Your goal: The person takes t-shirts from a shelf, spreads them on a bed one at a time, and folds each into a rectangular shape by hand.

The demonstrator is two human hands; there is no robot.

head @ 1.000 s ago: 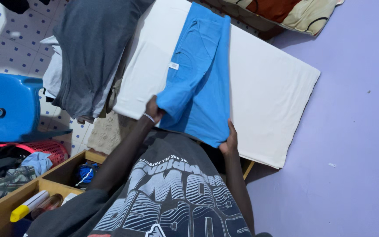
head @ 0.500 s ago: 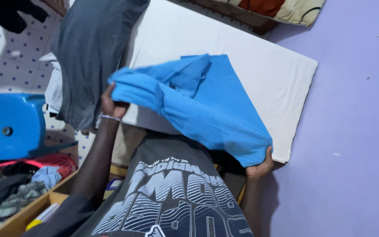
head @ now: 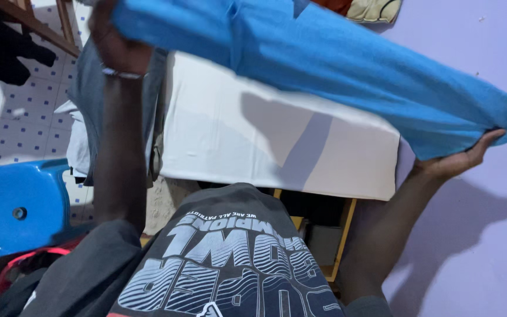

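Blue cloth (head: 324, 58) held in the air above the counter (head: 265, 135), stretched between both hands. Its long axis runs from the upper left of the view down to the right, one end high by the left hand (head: 118, 44), the other low at the right hand (head: 462, 158); the fabric is bunched into a broad band and sags slightly along its lower edge. Left arm raised nearly straight up, forearm vertical, a thin bracelet (head: 121, 73) at the wrist; its fingers are closed on the upper left end of the cloth, mostly hidden by the fabric. Right arm reaches out to the right and upward, palm turned up, its fingers (head: 488, 138) pinching the lower right corner of the cloth from beneath. The cloth casts a grey shadow on the white sheet covering the counter and hides the counter's far edge. Left of the counter hangs a pile of grey garments (head: 89, 88), draped over its end, with tiled floor (head: 7, 129) beyond. A blue plastic stool (head: 19, 205) stands at lower left, above a red basket (head: 36, 255) partly cut off by the person's dark printed shirt (head: 224, 264). A lilac wall (head: 470, 235) fills the right side. A patterned cushion (head: 371, 9) shows at the top edge.
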